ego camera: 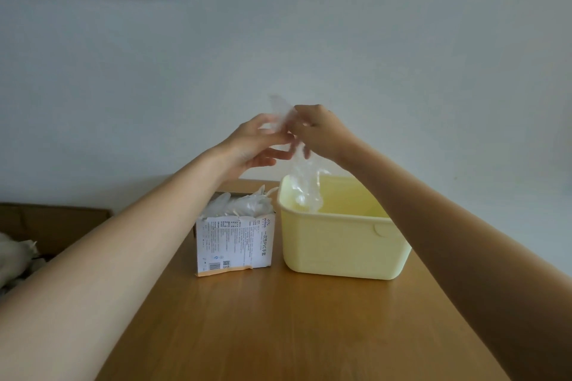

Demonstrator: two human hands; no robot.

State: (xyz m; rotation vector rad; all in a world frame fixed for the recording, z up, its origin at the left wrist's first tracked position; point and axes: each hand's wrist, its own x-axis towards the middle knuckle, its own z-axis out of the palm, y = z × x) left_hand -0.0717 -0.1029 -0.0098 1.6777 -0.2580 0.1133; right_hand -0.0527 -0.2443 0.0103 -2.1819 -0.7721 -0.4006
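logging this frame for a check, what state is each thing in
clear disposable glove: held up, hanging limp, lower end at the bin's mouth
left hand: pinches the glove's top
right hand: pinches the glove's top
glove box: upright, top torn open, gloves bulging out
yellow plastic bin: upright, no lid on

The clear plastic glove hangs crumpled and see-through from my fingers, its lower end dipping just inside the yellow tub.

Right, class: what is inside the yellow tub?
The lower end of a clear glove, held up by the left hand and right hand, hangs into the tub. Its near wall hides the bottom, so anything there cannot be seen.
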